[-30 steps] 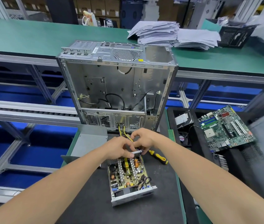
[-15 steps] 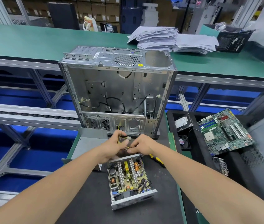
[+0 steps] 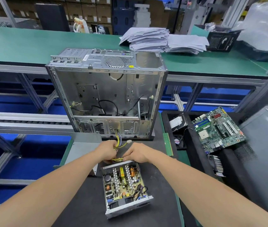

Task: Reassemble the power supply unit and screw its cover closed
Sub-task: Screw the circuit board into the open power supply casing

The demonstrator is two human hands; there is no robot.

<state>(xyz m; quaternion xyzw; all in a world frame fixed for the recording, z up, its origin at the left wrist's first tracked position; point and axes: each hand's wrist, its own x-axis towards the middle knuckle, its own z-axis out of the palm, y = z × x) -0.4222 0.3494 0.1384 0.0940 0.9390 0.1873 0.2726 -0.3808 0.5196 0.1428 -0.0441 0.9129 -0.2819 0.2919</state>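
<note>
left hand (image 3: pixel 107 150) + right hand (image 3: pixel 136 153) both gripping wire bundle (image 3: pixel 118 145) | power supply unit (image 3: pixel 125 185) open on mat (image 3: pixel 84 202), cover (image 3: pixel 80 149) just left | risk: loose wires trapped under cover, hard tug strains board joints

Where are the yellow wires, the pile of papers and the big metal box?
yellow wires (image 3: pixel 118 141): head view, upright stretch of the bundle.
pile of papers (image 3: pixel 148 39): head view, top sheet.
big metal box (image 3: pixel 110 89): head view, inside back wall.
</note>
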